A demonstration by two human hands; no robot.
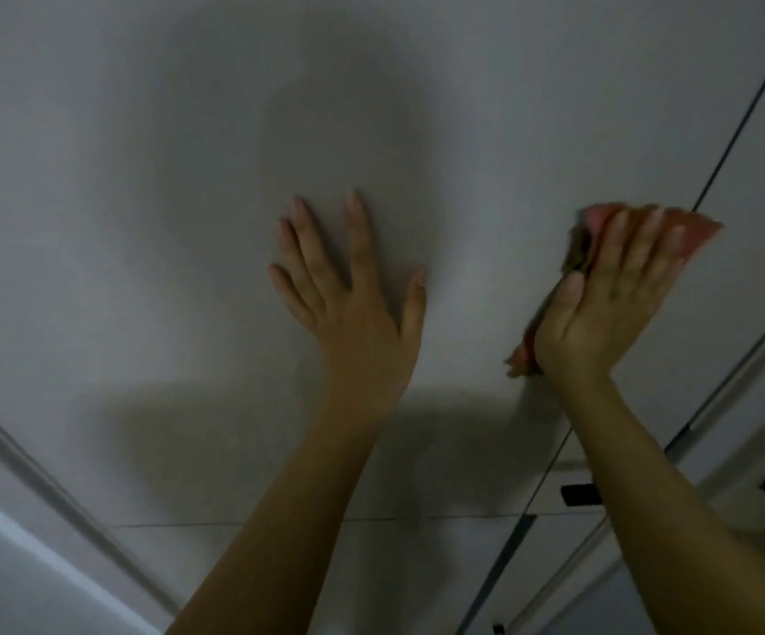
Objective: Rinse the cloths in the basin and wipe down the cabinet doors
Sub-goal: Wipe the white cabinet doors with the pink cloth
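We have the right hand (619, 286) pressed flat on a pink cloth (692, 236), fingers straight and close together, holding it against the pale cabinet door (188, 176) at about three o'clock in the view, just beside the dark vertical seam (738, 116) that parts this door from its neighbour. The left hand (348, 286) lies bare on the same door near the centre, fingers spread and palm flat, bracing and holding nothing. Both forearms reach up from five and six o'clock. We judge the wiping to be under way, so the cloth has presumably had its rinse; no basin shows here. We cannot tell how much of this door is wiped, since no wet track reads in the dim light. The lower doors (234, 566) below the horizontal seam at six o'clock, and the neighbouring panel at one o'clock, likely remain.
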